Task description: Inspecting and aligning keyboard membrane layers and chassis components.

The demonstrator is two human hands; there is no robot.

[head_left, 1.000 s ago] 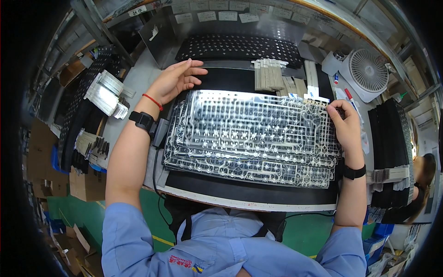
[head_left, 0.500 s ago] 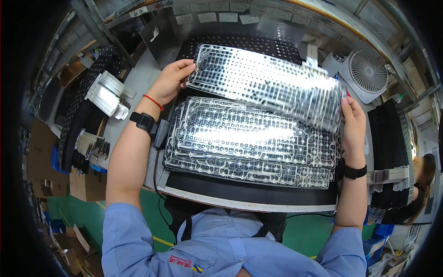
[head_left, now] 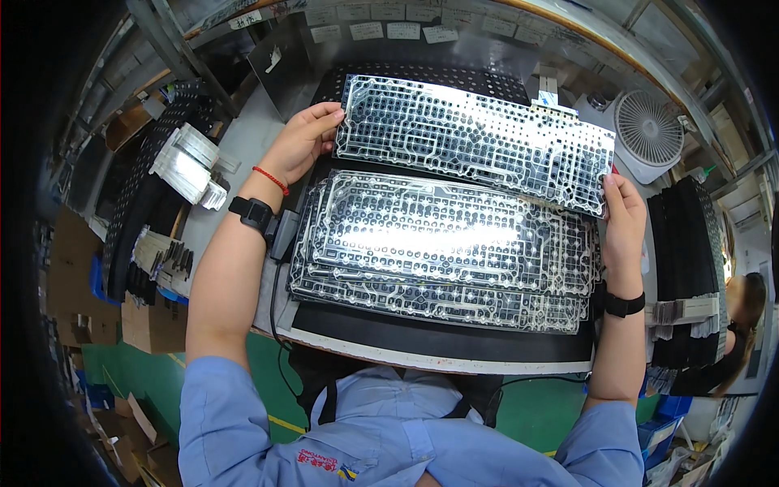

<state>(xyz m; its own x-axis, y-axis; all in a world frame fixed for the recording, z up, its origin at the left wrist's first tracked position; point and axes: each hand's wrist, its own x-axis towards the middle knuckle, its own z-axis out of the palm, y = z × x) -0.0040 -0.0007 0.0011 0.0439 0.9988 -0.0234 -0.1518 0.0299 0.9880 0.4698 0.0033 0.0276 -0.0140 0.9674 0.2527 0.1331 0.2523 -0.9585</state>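
Note:
A clear keyboard membrane sheet (head_left: pixel 471 134), printed with silvery traces and dark dots, is stretched between my two hands. My left hand (head_left: pixel 312 134) pinches its left edge between thumb and fingers. At the right edge, my right hand (head_left: pixel 623 215) grips the lower corner. A short connector tail (head_left: pixel 556 101) sticks up from the sheet's far edge toward the right. Below the held sheet lies a loose stack of similar membrane sheets (head_left: pixel 422 235), unevenly layered, with bright glare across the top one. The stack rests on a black mat (head_left: pixel 422 334).
Behind the held sheet lies a black perforated panel (head_left: pixel 430 77). A white round fan (head_left: pixel 649 126) stands at the far right. Black stacks with pale strips (head_left: pixel 686 268) are at the right, and silvery bundles (head_left: pixel 185 166) at the left. Another person (head_left: pixel 742 325) is at the right edge.
The held sheet's right part was blurred and lower; it now sits slightly higher and flatter, its traces sharp. Glare on it has shifted. Both hands keep their grip almost in place.

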